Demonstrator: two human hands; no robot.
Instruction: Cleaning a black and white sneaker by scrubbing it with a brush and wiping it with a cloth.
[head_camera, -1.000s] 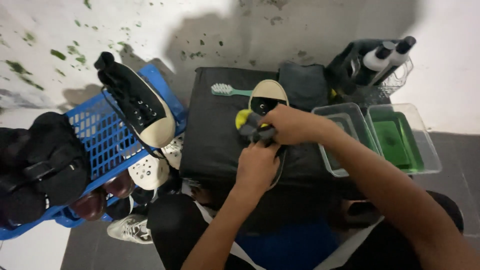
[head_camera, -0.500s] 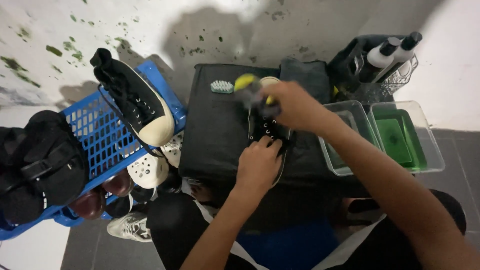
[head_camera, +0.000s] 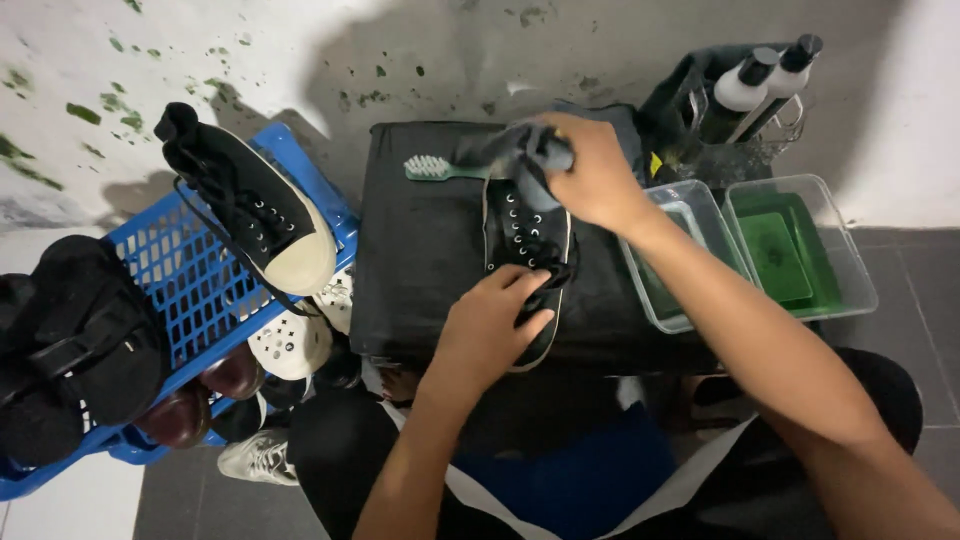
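Both hands are on the job over the dark work surface (head_camera: 420, 250). Left hand (head_camera: 490, 325) comes in from below, fingers curled down over the heel end of a black lace-up sneaker (head_camera: 525, 240), pinning it flat on the black cloth-covered top. Right hand (head_camera: 595, 175) is up at the toe end, closed tight around a bunched dark grey cloth (head_camera: 515, 150) and pressing it against the front of the shoe. The sneaker lies lengthwise, toe pointing away from the person, its white eyelets and black laces facing up, its pale sole edge showing along both sides.

Just to the left of the cloth, a small brush with a green handle and white bristles (head_camera: 440, 168) lies on the surface, close to the toe but apart from the hands. Off to the right, two clear plastic tubs sit side by side: the nearer tub (head_camera: 680, 255) is partly behind the right forearm, and the farther tub (head_camera: 800, 245) holds green liquid. Behind them stands a wire rack with two pump bottles (head_camera: 765, 85), white bodies and dark tops.

Over on the left, a blue plastic crate (head_camera: 190, 290) leans by the stained wall, and a second black sneaker (head_camera: 250, 215) with a pale toe cap rests on it. Dark shoes are piled at the crate's left end, brown leather shoes (head_camera: 205, 395) sit at its lower edge, and a white perforated clog (head_camera: 290, 340) lies beside it.
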